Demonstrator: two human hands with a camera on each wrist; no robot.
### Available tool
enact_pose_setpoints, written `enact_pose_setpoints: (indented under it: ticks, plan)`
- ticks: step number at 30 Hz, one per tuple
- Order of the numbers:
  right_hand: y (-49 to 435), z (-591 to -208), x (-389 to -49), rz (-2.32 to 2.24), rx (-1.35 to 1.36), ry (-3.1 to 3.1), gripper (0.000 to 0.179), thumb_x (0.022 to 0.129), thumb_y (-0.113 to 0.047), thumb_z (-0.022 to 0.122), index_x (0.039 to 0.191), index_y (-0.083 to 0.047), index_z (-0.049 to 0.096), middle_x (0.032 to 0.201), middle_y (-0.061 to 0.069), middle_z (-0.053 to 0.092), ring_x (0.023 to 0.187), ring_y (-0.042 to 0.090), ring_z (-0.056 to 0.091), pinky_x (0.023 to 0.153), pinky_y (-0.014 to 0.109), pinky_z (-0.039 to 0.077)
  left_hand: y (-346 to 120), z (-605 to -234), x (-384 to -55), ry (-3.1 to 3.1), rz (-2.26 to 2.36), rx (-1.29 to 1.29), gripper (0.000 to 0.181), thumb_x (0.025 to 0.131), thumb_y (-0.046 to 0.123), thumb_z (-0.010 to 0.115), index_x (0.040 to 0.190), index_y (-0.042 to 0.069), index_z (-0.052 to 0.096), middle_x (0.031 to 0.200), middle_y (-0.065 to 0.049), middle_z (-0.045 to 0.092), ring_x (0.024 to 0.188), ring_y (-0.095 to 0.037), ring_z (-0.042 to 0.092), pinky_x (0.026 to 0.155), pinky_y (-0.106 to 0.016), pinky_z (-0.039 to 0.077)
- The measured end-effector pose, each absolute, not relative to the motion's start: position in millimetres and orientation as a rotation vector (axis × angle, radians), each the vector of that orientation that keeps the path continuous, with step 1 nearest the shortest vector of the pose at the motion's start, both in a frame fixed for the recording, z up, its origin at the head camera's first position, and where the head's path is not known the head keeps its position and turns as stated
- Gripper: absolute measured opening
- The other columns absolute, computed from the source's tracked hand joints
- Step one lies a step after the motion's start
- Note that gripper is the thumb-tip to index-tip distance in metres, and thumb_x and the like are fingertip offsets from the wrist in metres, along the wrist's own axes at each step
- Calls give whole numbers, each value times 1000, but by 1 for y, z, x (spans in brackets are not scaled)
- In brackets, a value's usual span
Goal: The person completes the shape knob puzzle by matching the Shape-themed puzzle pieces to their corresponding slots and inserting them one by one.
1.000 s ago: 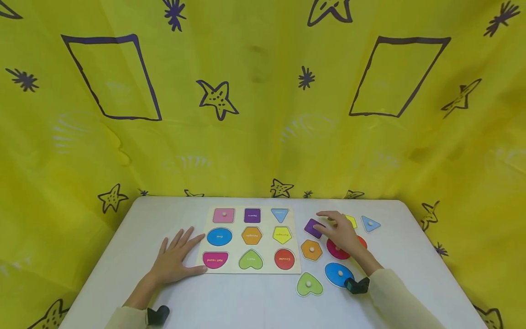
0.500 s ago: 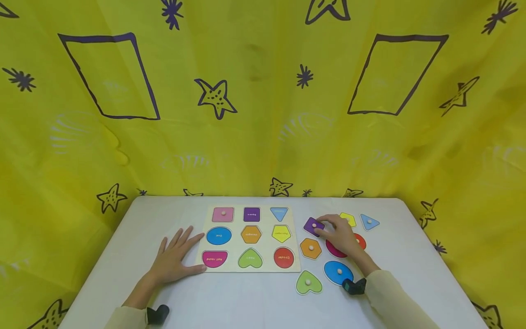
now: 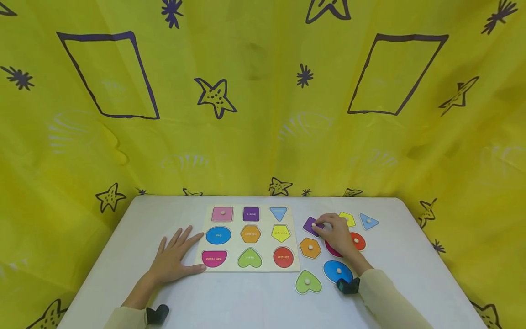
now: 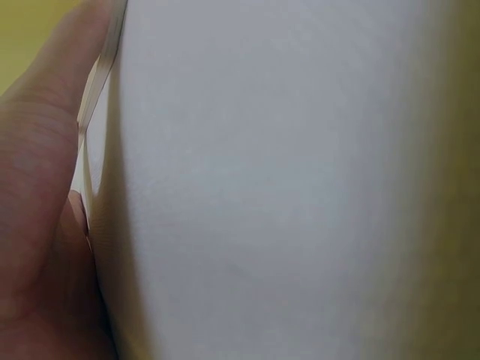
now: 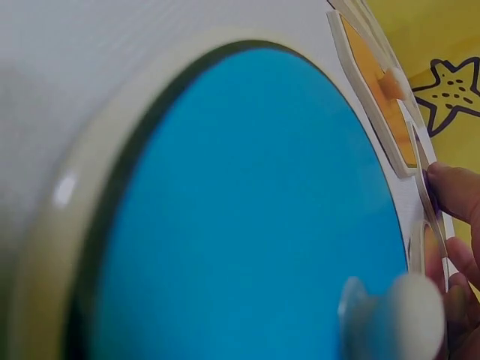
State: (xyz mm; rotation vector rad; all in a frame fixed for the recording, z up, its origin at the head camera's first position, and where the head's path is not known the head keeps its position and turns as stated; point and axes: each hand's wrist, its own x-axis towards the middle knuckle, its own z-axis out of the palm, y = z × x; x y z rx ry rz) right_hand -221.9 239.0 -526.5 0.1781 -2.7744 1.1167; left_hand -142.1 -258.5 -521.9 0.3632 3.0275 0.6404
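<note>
A wooden shape puzzle board (image 3: 265, 246) lies on the white table. Its pink rectangle piece (image 3: 222, 214) sits in its recess, and the other recesses show printed shapes. My left hand (image 3: 172, 259) rests flat with fingers spread, thumb and a fingertip touching the board's left edge. To the right of the board, my right hand (image 3: 339, 235) pinches the knob of the purple square puzzle piece (image 3: 309, 227) between thumb and index finger. Whether that piece is off the table I cannot tell. In the right wrist view the blue oval piece (image 5: 255, 202) covers much of the purple piece.
Around my right hand lie an orange hexagon (image 3: 306, 251), a green heart (image 3: 304, 288), a yellow pentagon (image 3: 350, 218), a light blue triangle (image 3: 367, 224) and a red circle (image 3: 360, 242). A magenta piece (image 3: 332, 249) is partly hidden beneath the hand. A yellow curtain (image 3: 263, 137) hangs behind.
My right thumb and index finger have moved slightly left and closed on the purple piece's knob. The left hand stays at the board.
</note>
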Motion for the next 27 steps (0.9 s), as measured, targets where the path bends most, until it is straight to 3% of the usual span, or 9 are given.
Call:
enact_pose_setpoints:
  ticks: [2, 17, 23, 27]
  plan:
    - [239, -526, -223, 1112, 180, -2768, 16, 90, -17, 81, 102, -7, 78, 122, 20, 68, 126, 41, 54, 117, 72, 16, -259, -522, -142, 3028, 639, 361, 96, 74, 68, 78, 154, 23, 49, 165, -20, 31, 152, -51, 15, 113, -79, -1]
    - [237, -528, -221, 1105, 151, -2778, 17, 91, -17, 80, 104, -7, 80, 125, 21, 66, 127, 43, 53, 117, 73, 14, -259, -523, -140, 3052, 653, 383, 96, 73, 70, 77, 153, 24, 50, 164, -21, 33, 151, -52, 17, 113, -80, 2]
    - [236, -528, -220, 1081, 180, -2763, 16, 91, -16, 80, 103, -6, 80, 122, 20, 67, 123, 43, 56, 110, 66, 34, -258, -522, -139, 3052, 666, 392, 96, 73, 70, 77, 152, 23, 51, 163, -22, 33, 150, -52, 18, 112, -80, 2]
    - [236, -524, -221, 1075, 209, -2750, 14, 91, -14, 80, 102, -5, 80, 120, 20, 68, 121, 42, 57, 107, 64, 39, -258, -520, -141, 3036, 671, 383, 96, 74, 70, 77, 153, 24, 50, 164, -21, 32, 151, -51, 16, 113, -80, 1]
